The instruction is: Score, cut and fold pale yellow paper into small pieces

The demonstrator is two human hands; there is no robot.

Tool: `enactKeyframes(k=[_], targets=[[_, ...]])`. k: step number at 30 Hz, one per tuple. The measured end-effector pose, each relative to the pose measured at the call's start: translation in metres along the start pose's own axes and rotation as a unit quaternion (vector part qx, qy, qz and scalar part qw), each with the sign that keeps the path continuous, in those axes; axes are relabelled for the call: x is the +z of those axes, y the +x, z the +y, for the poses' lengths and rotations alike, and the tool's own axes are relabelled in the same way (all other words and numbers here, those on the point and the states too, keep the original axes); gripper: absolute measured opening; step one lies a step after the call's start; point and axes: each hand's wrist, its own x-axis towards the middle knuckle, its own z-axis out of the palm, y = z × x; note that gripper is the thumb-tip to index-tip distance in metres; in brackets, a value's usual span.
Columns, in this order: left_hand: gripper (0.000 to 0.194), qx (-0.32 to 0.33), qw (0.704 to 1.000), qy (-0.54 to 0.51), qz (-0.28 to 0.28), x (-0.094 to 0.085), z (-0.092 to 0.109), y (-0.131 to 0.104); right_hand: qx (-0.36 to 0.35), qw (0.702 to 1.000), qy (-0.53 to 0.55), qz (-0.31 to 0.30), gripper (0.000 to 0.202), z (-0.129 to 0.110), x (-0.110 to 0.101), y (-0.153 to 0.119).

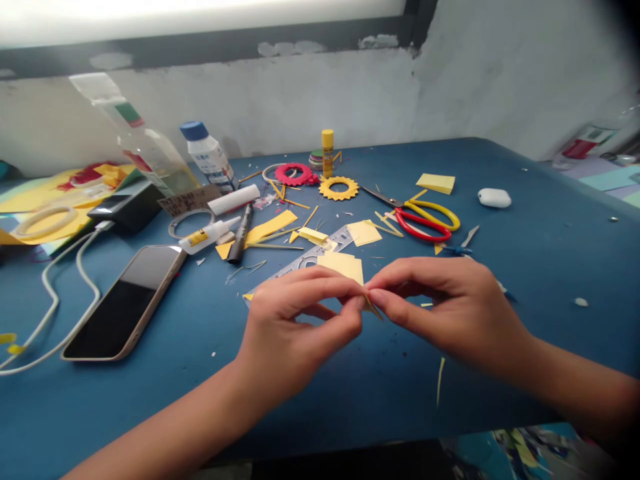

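Note:
Between both hands, above the front of the blue table, is a small folded piece of yellow paper [373, 308]. My left hand [305, 320] pinches it between thumb and forefinger. From the other side, my right hand [440, 300] pinches the same piece, its fingertips touching those of the left. Just behind the hands lie yellow paper squares [343, 265] on a clear ruler [295, 261]. Red-and-yellow scissors [417, 217] rest open farther back on the right. A yellow toothed paper ring [339, 189] and a red one [294, 175] lie near the wall.
On the left are a phone [125, 303], a white cable [50, 300], a glue bottle [207, 235] and a black marker [241, 233]. A glass bottle [160, 157] and a blue-capped bottle [210, 157] stand behind. A glue stick [327, 153] and a white case [495, 198] are farther back. Paper scraps are scattered about.

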Motion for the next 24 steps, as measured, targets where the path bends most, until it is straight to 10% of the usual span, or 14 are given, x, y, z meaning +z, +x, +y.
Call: enactKeyframes(k=[12, 24], targets=[[0.011, -0.032, 0.999, -0.035, -0.015, -0.005, 0.002, -0.002, 0.15, 0.957, 0.236, -0.078, 0.019, 0.006, -0.002, 0.0], [0.001, -0.175, 0.974, -0.11, -0.09, -0.012, 0.006, 0.004, 0.11, 0.966, 0.21, -0.101, 0.005, 0.012, -0.004, 0.002]])
